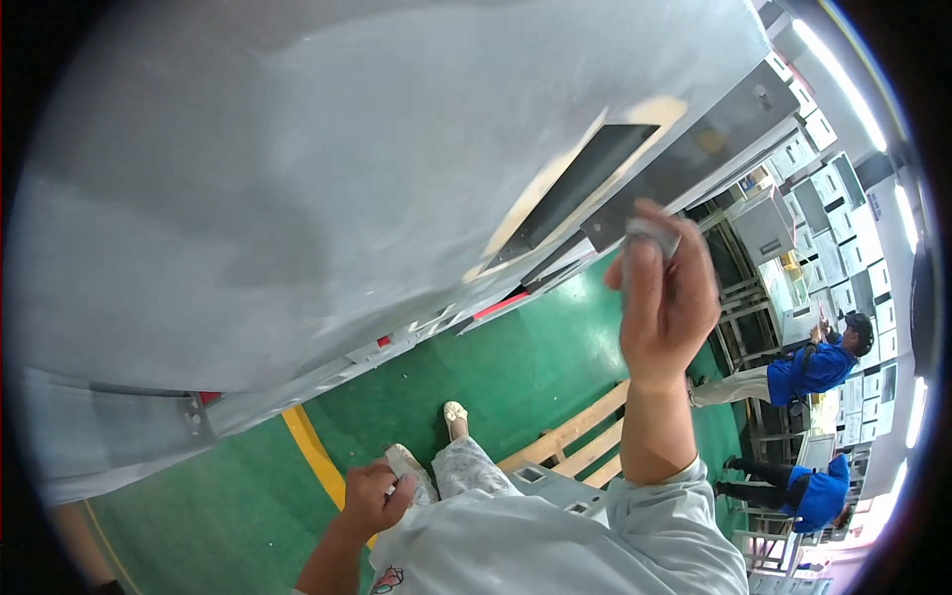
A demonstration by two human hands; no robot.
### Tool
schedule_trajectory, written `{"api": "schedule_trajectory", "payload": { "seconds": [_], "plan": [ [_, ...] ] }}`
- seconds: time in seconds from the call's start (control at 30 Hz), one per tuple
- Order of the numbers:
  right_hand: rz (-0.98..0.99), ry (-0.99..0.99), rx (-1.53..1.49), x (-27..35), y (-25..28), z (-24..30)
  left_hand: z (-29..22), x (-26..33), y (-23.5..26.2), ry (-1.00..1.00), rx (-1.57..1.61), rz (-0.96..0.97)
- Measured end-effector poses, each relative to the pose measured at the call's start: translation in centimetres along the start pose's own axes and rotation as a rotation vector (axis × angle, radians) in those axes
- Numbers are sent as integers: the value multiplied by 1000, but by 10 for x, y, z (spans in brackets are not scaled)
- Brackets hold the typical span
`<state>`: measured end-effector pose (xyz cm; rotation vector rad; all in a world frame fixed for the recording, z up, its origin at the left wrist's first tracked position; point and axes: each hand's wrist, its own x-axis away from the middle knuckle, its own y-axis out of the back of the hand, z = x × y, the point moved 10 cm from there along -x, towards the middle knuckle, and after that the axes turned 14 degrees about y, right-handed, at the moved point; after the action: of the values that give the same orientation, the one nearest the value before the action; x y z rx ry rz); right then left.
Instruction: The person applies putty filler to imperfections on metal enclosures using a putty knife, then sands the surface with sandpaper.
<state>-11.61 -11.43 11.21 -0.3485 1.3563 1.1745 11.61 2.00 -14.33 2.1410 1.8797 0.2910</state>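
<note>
Your right hand (666, 297) at the grey metal panel (327, 169).
Fingers pinch a small grey piece (650, 233) at their tips, at 12 o'clock; left hand (372, 496) curled, empty.

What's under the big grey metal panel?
Under the panel lie green floor, a yellow line and the person's shoes. Floor beneath its left part is hidden.

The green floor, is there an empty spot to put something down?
Yes: the green floor is bare between the yellow line and the wooden pallet. It is crowded on the right, by the metal racks and two workers in blue.
</note>
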Motion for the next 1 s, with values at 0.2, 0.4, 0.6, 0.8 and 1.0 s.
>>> {"api": "schedule_trajectory", "payload": {
  "seconds": [0.2, 0.4, 0.6, 0.8, 1.0],
  "plan": [
    [-160, -45, 152, -54, 6, 13, -21, -1, 7, 52, 99, -200],
    [-217, -341, -154, -37, -3, -18, -30, -1, 14, -20, -32, -161],
    [-97, -430, 80, -21, -19, -18, -22, 7, 47, 13, -34, -276],
    [-104, -512, -112, -24, -13, -24, -22, 4, 35, 61, -11, -171],
    [-19, -438, 78, -17, -19, -17, -37, 5, 26, -60, -54, -154]
  ]
}}
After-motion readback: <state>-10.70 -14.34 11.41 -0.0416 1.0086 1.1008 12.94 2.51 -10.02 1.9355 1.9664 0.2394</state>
